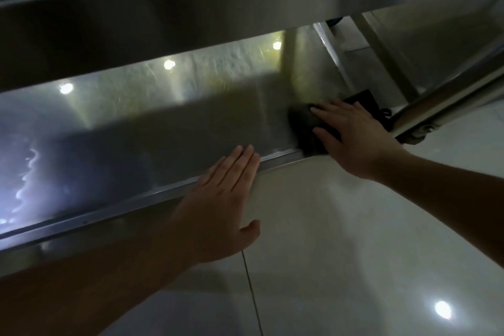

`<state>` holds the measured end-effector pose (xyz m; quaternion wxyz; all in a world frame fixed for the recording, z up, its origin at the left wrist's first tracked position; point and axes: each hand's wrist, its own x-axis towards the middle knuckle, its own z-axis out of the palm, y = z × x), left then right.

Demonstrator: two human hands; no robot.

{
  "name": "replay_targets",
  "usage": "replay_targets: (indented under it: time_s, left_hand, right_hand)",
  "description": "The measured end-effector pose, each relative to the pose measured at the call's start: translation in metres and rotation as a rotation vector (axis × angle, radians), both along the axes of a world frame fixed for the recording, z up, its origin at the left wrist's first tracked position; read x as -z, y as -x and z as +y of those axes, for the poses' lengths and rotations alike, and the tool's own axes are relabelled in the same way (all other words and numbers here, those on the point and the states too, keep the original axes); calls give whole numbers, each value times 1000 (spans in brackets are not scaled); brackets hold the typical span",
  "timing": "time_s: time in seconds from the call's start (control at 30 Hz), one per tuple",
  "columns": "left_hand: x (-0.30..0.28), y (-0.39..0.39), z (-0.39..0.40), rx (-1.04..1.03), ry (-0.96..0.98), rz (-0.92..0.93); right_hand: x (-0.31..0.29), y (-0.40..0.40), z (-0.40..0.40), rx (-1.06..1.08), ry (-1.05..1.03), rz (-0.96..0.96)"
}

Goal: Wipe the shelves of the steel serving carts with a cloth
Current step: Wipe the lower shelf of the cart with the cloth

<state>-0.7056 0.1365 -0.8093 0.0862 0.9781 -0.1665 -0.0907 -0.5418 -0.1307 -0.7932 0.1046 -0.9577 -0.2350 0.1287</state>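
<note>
Pressing dark rumpled cloth w/ flat right hand on smooth steel shelf.

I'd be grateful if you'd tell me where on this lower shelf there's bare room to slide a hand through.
The lower shelf lies bare from its left end to the dark cloth, between the front rim and the back wall. It is crowded at the right end, where the right hand presses the cloth, and at the front rim, where the left hand rests.

Glossy pale tiled floor with one dark grout line; a ceiling light reflection shows near right.
</note>
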Motion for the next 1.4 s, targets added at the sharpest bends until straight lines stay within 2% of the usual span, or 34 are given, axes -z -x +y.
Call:
replay_targets:
  time_s: [0.1,0.23,0.33,0.4,0.57,0.63,0.8,0.9,0.97,1.03,1.1,1.17,1.23,1.4]
  left_hand:
    - [-4,1,1,1,10,15]
    - [-6,1,0,-8,-12,17]
    - [-6,1,0,-2,-5,28]
    - [-7,1,2,2,-2,31]
    - [-7,3,-1,-25,-17,19]
    - [-6,5,-2,-22,-8,5]
    - [-6,3,-1,-23,13,22]
    - [-5,3,0,-10,8,36]
    - [-5,2,3,1,7,47]
    - [-6,2,5,1,23,34]
    - [-9,2,4,8,44,39]
    - [-9,2,4,3,53,58]
    - [-9,1,4,6,55,28]
    - [-6,3,5,6,73,34]
  right_hand:
    - [4,-35,19,105,56,-13]
    - [11,-93,51,158,3,-127]
    - [14,-112,76,240,-13,-132]
    - [11,-95,81,224,-43,-113]
    - [-1,17,52,-70,-158,22]
    - [1,20,40,-87,-170,-1]
    - [12,-82,54,261,-71,-208]
    - [8,-121,99,372,-23,-139]
    - [3,-110,142,255,-19,-123]
    - [3,-73,176,23,-118,-102]
    - [6,-31,182,-182,-190,-12]
    - [6,-6,165,-258,-184,17]
    - [9,4,135,-171,-160,-7]
    - [19,-24,53,278,-33,-181]
